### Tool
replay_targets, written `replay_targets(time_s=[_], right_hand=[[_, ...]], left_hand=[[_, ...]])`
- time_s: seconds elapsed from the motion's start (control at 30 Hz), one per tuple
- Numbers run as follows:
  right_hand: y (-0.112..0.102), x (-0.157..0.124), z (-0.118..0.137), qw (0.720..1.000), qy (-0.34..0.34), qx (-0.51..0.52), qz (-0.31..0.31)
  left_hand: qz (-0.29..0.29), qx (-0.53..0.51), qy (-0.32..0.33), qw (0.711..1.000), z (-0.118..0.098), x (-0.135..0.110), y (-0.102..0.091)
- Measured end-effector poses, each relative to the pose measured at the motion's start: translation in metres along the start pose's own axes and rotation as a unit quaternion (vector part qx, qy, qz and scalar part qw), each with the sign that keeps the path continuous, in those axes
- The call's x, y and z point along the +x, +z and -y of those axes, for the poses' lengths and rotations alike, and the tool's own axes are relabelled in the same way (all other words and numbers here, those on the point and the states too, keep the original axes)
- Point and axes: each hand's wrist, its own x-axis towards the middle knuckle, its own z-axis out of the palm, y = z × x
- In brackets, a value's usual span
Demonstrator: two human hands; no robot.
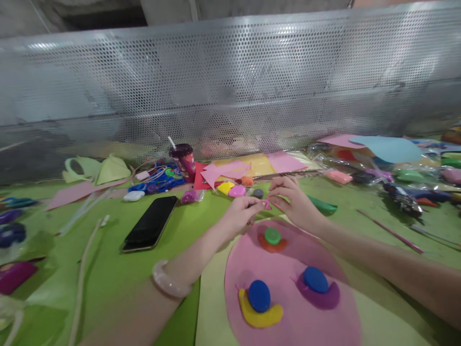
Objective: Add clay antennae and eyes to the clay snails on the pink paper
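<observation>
My left hand [240,214] and my right hand [293,199] meet above the far edge of a pink paper oval [288,317]. Both pinch a small pink bit of clay [267,204] between their fingertips. On the oval lie three clay figures: a green disc on an orange crescent [272,239], a blue disc on a yellow crescent [260,305], and a blue disc on a purple crescent [319,287]. A pale bangle [168,283] circles my left wrist.
A black phone [150,223] lies on the green table to the left. Behind the hands are clay lumps [236,190], pink and yellow paper sheets [252,166], a dark cup with a straw [183,160] and blue rings. Packets and coloured papers crowd the right; a perforated metal wall [230,86] closes the back.
</observation>
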Motion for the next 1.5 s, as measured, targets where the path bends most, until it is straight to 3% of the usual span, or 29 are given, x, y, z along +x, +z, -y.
replay_targets(time_s=[0.17, 0.3, 0.47, 0.67, 0.97, 1.23, 1.33, 1.5], right_hand=[[0.002, -0.001, -0.002, 0.999, 0.006, 0.018, -0.031], [0.001, -0.002, 0.005, 1.000, -0.014, 0.026, -0.002], [-0.001, -0.005, 0.013, 0.997, -0.023, 0.056, 0.048], [0.000, -0.008, 0.017, 0.996, 0.006, 0.089, 0.010], [0.002, -0.004, 0.018, 0.992, 0.021, 0.119, -0.037], [-0.002, -0.006, 0.020, 0.997, -0.031, 0.043, 0.057], [-0.003, -0.006, 0.020, 0.995, -0.032, 0.026, 0.093], [0.000, -0.005, 0.019, 0.995, -0.001, 0.055, 0.082]], left_hand=[[0.004, -0.061, -0.003, 0.998, 0.001, -0.001, 0.003], [-0.012, -0.103, -0.002, 0.995, 0.002, 0.000, 0.005], [-0.037, -0.086, -0.018, 0.995, 0.002, 0.003, 0.003], [-0.037, -0.077, -0.039, 0.996, 0.004, 0.005, -0.001], [0.040, -0.232, -0.047, 0.971, -0.002, 0.001, -0.002], [-0.014, -0.178, -0.064, 0.982, 0.000, 0.003, 0.002], [-0.010, -0.160, -0.067, 0.985, 0.000, 0.003, 0.002], [-0.033, -0.100, -0.055, 0.993, 0.003, 0.005, 0.001]])
